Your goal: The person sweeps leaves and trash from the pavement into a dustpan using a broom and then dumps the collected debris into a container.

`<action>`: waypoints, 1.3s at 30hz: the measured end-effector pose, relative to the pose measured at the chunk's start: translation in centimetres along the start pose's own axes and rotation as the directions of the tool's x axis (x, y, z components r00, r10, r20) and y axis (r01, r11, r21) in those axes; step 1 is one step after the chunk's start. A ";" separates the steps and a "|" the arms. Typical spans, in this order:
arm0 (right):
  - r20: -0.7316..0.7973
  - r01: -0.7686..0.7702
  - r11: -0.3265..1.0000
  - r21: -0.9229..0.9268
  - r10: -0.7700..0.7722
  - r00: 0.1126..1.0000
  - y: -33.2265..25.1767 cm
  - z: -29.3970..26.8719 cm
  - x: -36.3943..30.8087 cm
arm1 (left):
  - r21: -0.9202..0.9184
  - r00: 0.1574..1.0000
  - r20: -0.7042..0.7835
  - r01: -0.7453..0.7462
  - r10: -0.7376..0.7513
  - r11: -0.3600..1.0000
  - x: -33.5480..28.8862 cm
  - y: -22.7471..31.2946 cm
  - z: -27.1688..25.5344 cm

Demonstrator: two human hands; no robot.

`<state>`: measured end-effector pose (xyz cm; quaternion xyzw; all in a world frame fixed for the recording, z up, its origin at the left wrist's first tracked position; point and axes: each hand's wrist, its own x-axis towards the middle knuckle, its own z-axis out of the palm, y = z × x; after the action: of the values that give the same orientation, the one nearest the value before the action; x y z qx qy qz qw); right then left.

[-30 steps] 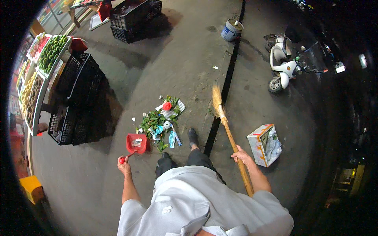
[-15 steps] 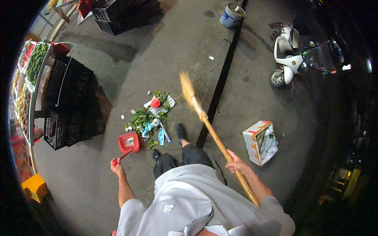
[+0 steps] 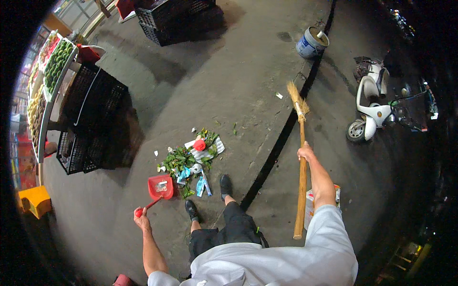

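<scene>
By the left hand (image 3: pixel 141 220), held low to the side, one dustpan (image 3: pixel 153 190) is gripped, fingers curled round its handle, beside the near left edge of one leafy litter heap (image 3: pixel 177 158); by the right hand (image 3: pixel 306 151), arm outstretched, one broom (image 3: pixel 302 190) is clasped mid-shaft, fingers wrapped. Since half a second earlier, the broom has been swung rightward, and one box (image 3: pixel 309 209) is now mostly covered by the right arm. Also listed: one bucket (image 3: pixel 305 46), one scooter (image 3: pixel 372 114).
</scene>
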<state>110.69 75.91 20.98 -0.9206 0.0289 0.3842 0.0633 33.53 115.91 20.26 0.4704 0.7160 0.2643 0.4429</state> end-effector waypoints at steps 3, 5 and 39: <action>0.127 0.044 0.991 -0.130 -0.027 0.991 1.7 3.2 -1.8 | 0.027 0.999 0.000 -0.036 0.036 0.999 0.0 -0.5 -0.2; 0.217 0.086 0.981 -0.171 -0.048 0.975 3.3 3.7 -9.0 | -0.073 0.998 0.006 -0.055 0.055 0.996 -0.3 -0.5 1.2; 0.579 0.087 0.990 0.114 -0.137 0.804 3.4 4.9 -38.8 | 0.077 0.992 -0.126 -0.002 0.012 0.997 -1.6 -1.4 -0.6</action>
<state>79.58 73.41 44.86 -0.7544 -0.0308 0.6428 0.1293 32.69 113.91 20.02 0.4720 0.7504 0.2676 0.3775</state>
